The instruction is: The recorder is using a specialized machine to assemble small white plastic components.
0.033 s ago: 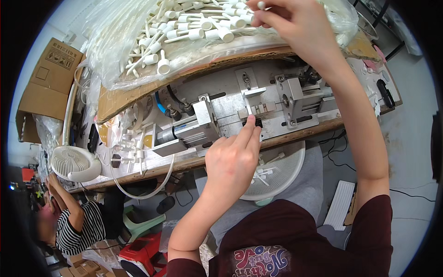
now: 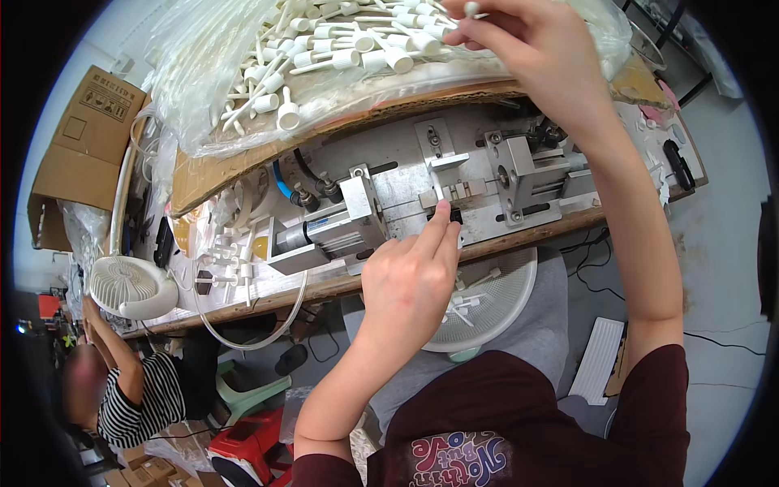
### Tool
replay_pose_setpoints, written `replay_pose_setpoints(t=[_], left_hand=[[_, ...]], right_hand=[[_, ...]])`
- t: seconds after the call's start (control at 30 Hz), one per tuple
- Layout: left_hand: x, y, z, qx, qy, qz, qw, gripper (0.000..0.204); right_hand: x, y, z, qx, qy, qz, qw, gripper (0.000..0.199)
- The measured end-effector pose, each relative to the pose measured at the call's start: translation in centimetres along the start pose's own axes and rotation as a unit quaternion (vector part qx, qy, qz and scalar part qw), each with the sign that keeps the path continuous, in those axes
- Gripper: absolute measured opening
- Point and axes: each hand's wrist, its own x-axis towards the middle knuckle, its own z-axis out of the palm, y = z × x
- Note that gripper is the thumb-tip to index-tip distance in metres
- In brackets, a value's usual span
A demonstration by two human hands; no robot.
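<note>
Far centre, heaped on plastic film: white capped sticks; likely light, stiff, smooth; best gripped by ribbed caps. Far right: right hand, fingers drawn together, pinching white-tipped piece. Centre: left hand, index extended to metal fixture; cannot tell grip. Near: wooden bench edge, basket below. Left: white fan, striped-shirted co-worker.

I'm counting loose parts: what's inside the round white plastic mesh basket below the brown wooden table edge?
Small white plastic pieces lie in the basket. The table edge hides its far part, the left hand its left side; anything there is hidden.
</note>
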Motion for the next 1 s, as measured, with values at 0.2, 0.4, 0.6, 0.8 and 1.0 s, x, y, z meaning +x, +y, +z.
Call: replay_pose_setpoints(t=[0.2, 0.4, 0.6, 0.8, 1.0], left_hand=[[-0.8, -0.3, 0.1, -0.058, 0.002, -0.041, 0.997, 0.032], [0.3, 0.2, -2.0, -0.256, 0.153, -0.013, 0.955, 0.039], [-0.4, 0.4, -2.3, -0.22, 0.141, -0.064, 0.963, 0.034], [-1.1, 0.3, 0.8, -0.046, 0.059, -0.027, 0.997, 0.029], [0.3, -0.2, 0.8, -0.024, 0.033, -0.018, 0.999, 0.027]], right_hand=[[-6.6, -3.0, -1.0, 0.117, -0.038, 0.132, 0.983, 0.023], [-10.2, -2.5, 0.4, 0.277, -0.173, 0.325, 0.887, 0.022], [-4.3, -0.2, 1.9, -0.027, -0.025, -0.005, 0.999, 0.02], [2.3, 0.7, 3.4, -0.157, -0.125, -0.093, 0.975, 0.025], [0.5, -0.3, 2.4, -0.115, -0.152, -0.058, 0.98, 0.027]])
